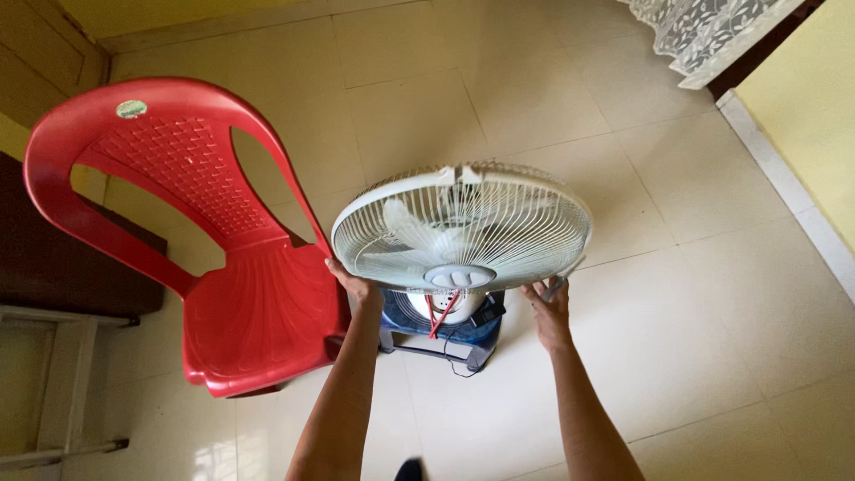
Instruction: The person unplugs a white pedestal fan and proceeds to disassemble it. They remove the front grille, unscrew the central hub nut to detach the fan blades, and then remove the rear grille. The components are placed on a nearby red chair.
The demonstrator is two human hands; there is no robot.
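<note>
A white table fan (461, 227) with a round wire grille tilts up toward me, its pale blades visible behind the wires. It stands on a blue and grey base (443, 331) on the tiled floor, with red and black wires hanging under the motor. My left hand (354, 285) grips the grille's lower left rim. My right hand (549, 307) holds the lower right rim, fingers curled at the edge.
A red plastic armchair (214, 240) stands just left of the fan, nearly touching my left arm. A dark cabinet and a white frame (53, 383) sit at far left. A lace curtain (712, 31) hangs at top right beside a yellow wall (815, 98).
</note>
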